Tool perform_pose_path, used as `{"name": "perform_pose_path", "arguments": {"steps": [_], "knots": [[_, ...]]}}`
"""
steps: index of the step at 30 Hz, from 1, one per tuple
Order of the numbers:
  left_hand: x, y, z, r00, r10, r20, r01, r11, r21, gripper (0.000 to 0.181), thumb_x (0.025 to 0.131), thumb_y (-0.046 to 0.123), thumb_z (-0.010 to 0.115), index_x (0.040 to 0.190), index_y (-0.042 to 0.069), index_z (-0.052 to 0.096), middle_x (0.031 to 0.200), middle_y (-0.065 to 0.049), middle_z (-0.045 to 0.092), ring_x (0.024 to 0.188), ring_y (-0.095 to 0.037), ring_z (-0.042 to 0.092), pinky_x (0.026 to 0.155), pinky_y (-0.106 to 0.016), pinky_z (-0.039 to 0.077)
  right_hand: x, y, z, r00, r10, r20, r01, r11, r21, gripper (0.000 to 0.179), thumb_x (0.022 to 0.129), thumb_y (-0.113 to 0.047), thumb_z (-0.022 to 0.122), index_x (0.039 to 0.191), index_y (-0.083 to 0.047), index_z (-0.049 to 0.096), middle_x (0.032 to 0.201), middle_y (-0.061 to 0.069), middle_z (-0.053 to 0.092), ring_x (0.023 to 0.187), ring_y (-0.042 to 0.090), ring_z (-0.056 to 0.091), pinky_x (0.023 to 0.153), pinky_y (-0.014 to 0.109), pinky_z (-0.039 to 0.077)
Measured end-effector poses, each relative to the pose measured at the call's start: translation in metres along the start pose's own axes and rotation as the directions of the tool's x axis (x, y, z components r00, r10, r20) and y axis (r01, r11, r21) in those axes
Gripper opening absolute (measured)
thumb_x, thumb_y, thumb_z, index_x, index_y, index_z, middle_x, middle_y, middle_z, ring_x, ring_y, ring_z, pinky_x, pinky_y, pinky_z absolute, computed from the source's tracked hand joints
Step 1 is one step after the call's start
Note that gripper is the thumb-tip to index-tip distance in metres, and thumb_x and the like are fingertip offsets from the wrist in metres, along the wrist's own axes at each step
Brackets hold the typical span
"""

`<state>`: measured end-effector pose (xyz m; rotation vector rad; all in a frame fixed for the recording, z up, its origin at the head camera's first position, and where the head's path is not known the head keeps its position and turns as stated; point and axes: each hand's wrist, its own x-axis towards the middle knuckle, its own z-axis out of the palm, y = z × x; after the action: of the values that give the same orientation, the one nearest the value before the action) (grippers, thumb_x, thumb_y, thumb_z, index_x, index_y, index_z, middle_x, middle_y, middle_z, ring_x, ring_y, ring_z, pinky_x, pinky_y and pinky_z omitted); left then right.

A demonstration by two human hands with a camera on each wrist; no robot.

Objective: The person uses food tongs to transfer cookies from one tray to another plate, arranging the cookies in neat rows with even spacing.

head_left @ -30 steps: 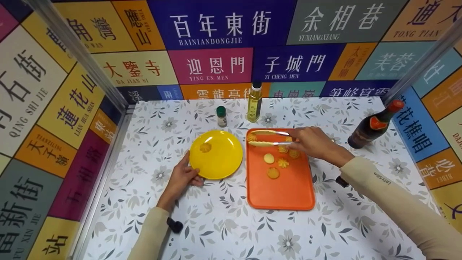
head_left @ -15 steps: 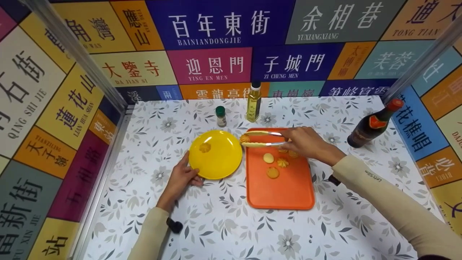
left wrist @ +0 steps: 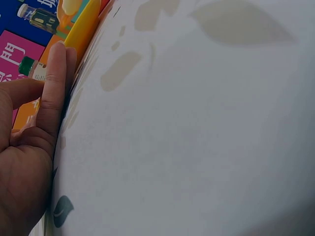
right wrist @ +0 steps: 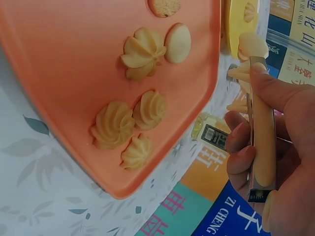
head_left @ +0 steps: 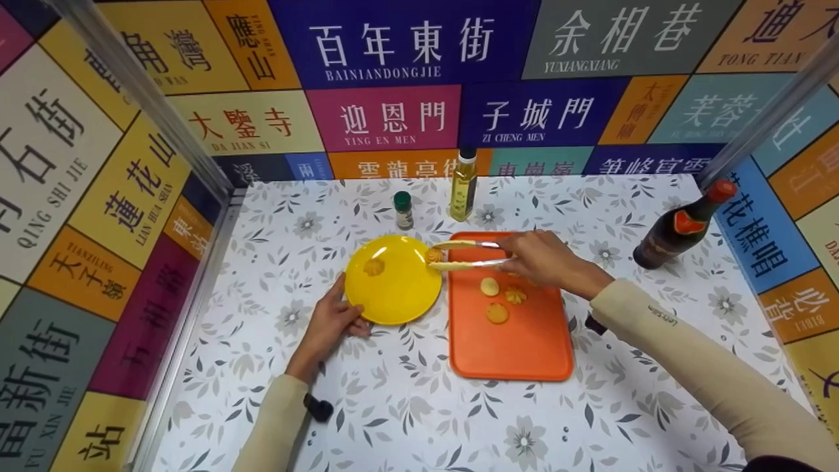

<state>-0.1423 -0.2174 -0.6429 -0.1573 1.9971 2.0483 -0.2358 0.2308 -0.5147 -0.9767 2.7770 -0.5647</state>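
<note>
My left hand (head_left: 333, 316) holds the left rim of a yellow plate (head_left: 401, 298), thumb over the edge. A piped cookie (head_left: 374, 267) lies on the plate. My right hand (head_left: 543, 259) grips food tongs (right wrist: 264, 130) with cream-coloured tips. Between those tips is another swirled cookie (head_left: 434, 256), over the plate's right rim. Right of the plate lies an orange tray (head_left: 511, 351). It bears a flower-shaped cookie (right wrist: 143, 53), a smooth oval cookie (right wrist: 177, 43), a round cookie (head_left: 497, 313) and several swirled ones (right wrist: 112, 125) at its far end, partly hidden in the head view by my right hand.
Behind the plate stand a small green-capped jar (head_left: 403, 210) and an oil bottle (head_left: 463, 187). A dark red-capped bottle (head_left: 682, 226) is at the right. Printed panels (head_left: 393, 118) wall in the back and sides of the flower-patterned table (head_left: 419, 406).
My right hand has moved left with the tongs, bringing the swirled cookie from the tray's far left corner to over the plate's right rim. My left hand stays at the plate.
</note>
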Motion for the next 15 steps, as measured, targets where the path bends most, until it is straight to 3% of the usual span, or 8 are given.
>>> {"name": "perform_pose_path", "arguments": {"steps": [5, 9, 15], "knots": [[0.000, 0.000, -0.001, 1.000, -0.005, 0.005, 0.005, 1.000, -0.005, 0.090, 0.108, 0.008, 0.070, 0.179, 0.026, 0.018, 0.094, -0.030, 0.075, 0.074, -0.038, 0.079, 0.073, -0.047, 0.071, 0.009, -0.006, 0.004, 0.995, 0.076, 0.062, -0.079, 0.996, 0.052, 0.036, 0.103, -0.036, 0.081, 0.135, -0.019, 0.081, 0.114, 0.002, 0.081, 0.088, 0.020, 0.070, 0.083, 0.043, 0.064], [0.000, -0.001, -0.001, 1.000, 0.006, 0.006, -0.006, 1.000, -0.013, 0.089, 0.108, 0.008, 0.069, 0.179, 0.025, 0.018, 0.092, -0.029, 0.075, 0.073, -0.037, 0.079, 0.072, -0.046, 0.071, 0.016, -0.011, 0.007, 0.995, 0.060, 0.075, -0.063, 0.997, 0.040, 0.038, 0.103, -0.040, 0.080, 0.135, -0.019, 0.081, 0.119, 0.003, 0.082, 0.091, 0.019, 0.071, 0.085, 0.042, 0.065], [-0.001, -0.003, -0.001, 0.998, 0.063, 0.020, -0.062, 0.997, -0.036, 0.089, 0.108, 0.002, 0.067, 0.179, 0.018, 0.016, 0.090, -0.029, 0.074, 0.070, -0.032, 0.078, 0.068, -0.043, 0.071, 0.023, -0.016, 0.011, 0.995, 0.011, 0.095, -0.014, 0.999, 0.031, 0.042, 0.104, -0.037, 0.080, 0.142, -0.019, 0.077, 0.118, 0.007, 0.081, 0.087, 0.019, 0.071, 0.077, 0.040, 0.066]]}}
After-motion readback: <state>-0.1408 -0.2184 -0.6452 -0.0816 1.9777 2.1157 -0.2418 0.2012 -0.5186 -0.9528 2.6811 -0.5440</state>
